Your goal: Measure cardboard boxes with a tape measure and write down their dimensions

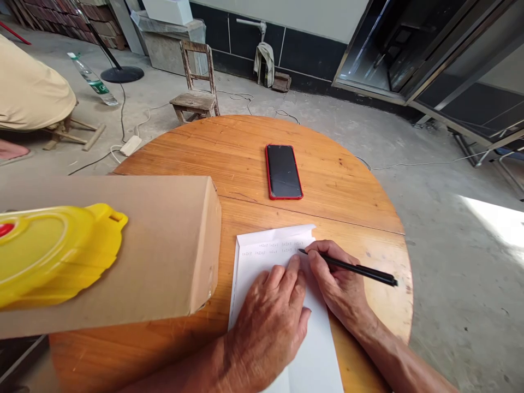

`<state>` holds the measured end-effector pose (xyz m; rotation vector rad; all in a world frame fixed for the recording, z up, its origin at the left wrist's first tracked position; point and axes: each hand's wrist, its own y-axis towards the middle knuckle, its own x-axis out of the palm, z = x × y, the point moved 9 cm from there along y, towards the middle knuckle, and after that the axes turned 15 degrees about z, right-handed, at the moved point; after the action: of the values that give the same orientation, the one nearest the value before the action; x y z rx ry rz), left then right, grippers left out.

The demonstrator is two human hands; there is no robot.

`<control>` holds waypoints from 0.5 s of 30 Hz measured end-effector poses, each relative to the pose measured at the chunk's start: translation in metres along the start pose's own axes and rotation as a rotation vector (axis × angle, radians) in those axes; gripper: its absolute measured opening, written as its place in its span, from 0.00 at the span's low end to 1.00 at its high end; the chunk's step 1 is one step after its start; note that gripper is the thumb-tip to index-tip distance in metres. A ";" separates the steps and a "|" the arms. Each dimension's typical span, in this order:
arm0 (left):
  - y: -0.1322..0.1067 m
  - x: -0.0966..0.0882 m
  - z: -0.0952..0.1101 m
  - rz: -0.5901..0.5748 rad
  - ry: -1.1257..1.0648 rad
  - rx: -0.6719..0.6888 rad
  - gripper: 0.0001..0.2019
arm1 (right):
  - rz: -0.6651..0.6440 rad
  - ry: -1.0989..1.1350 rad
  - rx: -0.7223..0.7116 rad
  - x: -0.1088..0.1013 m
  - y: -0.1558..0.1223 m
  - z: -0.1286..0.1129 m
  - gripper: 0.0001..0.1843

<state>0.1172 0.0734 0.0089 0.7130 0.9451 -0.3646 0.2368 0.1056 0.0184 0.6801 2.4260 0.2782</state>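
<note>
My right hand (340, 281) is closed round a black pen (356, 267), whose tip touches the upper right part of a white sheet of paper (319, 349). Two rows of small handwritten figures run across the top of the sheet, and its upper edge is folded or curled. Palm down, my left hand (272, 316) lies on the paper with its fingers stretched out, the index fingertip just below the pen tip. Part of the sheet is hidden under that hand.
The paper lies on a round wooden table (327, 164). Beyond it rests a phone in a red case (284, 172). A cardboard box (164, 240) with a yellow plastic object (61, 251) on top takes up the left side. A small wooden chair (198, 82) stands behind.
</note>
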 end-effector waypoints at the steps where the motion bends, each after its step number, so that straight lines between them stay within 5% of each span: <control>1: 0.000 0.000 0.000 0.001 -0.002 0.000 0.22 | -0.002 -0.005 -0.004 0.000 0.000 0.000 0.07; 15: -0.001 0.001 0.001 -0.004 -0.004 0.012 0.23 | -0.022 -0.024 -0.018 0.002 0.001 -0.003 0.08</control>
<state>0.1176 0.0723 0.0085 0.7208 0.9413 -0.3752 0.2339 0.1073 0.0206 0.6451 2.4033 0.2813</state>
